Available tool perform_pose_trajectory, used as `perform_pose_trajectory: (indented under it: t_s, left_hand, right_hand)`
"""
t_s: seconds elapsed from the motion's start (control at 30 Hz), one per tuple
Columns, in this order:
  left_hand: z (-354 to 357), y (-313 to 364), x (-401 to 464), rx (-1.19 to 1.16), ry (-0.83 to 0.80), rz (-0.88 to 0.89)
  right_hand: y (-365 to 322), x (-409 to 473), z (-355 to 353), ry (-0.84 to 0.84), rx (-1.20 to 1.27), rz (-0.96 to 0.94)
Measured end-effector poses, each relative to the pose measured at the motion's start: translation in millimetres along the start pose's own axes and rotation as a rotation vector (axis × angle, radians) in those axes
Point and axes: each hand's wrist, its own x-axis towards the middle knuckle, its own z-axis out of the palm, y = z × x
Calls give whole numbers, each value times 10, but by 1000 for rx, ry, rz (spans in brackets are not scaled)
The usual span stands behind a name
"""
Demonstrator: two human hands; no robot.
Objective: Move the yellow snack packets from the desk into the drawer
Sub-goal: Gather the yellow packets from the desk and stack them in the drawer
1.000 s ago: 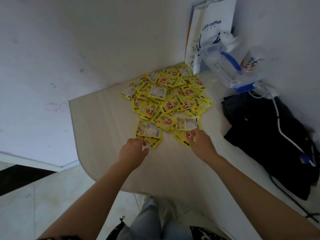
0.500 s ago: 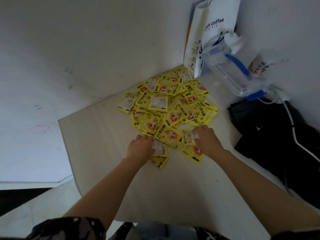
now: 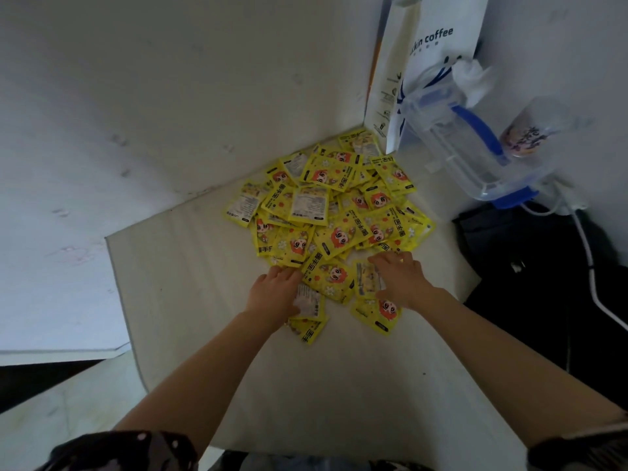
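So the whole heap of glossy yellow foil snack packets with the red-haired cartoon face (image 3: 334, 212) is sitting on the pale, wood-grain desk top (image 3: 190, 300), pushed toward the back corner where the two white walls meet, and nothing looks like it's gone into the drawer yet (there's no drawer in view at all, so I can't say where it is). Both hands are down on the near edge of the pile: the left hand (image 3: 277, 294) lies on a packet that's flipped label-side up, fingers curled down over its far edge, and the right hand (image 3: 402, 278) is planted on another label-side packet with the fingers spread and bent over it. Whether either hand has actually got a packet pinched yet, I can't tell, it looks more like pressing and raking. My take on doing this bit well: these things are slick and slide over each other, so I'd scoop from both sides and squeeze the hands toward each other to bunch up a stack rather than picking one at a time. Start with the loose stragglers at the front. Also watch the clear plastic jug with the blue handle (image 3: 465, 144) and the white paper coffee bag (image 3: 431, 62) right behind the pile, easy to knock.
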Motion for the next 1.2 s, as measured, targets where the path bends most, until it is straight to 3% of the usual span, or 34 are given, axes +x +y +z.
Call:
perform_pose_trajectory:
  t_s: [0.2, 0.4, 0.6, 0.7, 0.83, 1.03, 1.2]
  left_hand:
    - [27, -5, 11, -28, -3, -25]
    - [71, 4, -89, -108, 105, -58]
    - [110, -32, -248, -279, 95, -222]
    - [129, -69, -322, -403, 36, -355]
    - [252, -55, -405, -504, 28, -486]
    - [408, 44, -532, -1091, 104, -795]
    - [423, 150, -512, -1361, 211, -985]
  right_hand:
    - [-19, 105, -27, 3, -15, 13]
    - [-37, 92, -26, 72, -38, 32]
    - [-30, -52, -69, 102, 31, 63]
    - [-3, -148, -39, 95, 262, 89]
    - [57, -240, 40, 182, 630, 306]
    - [74, -392, 384, 212, 1350, 774]
    - [-73, -410, 476, 293, 1385, 925]
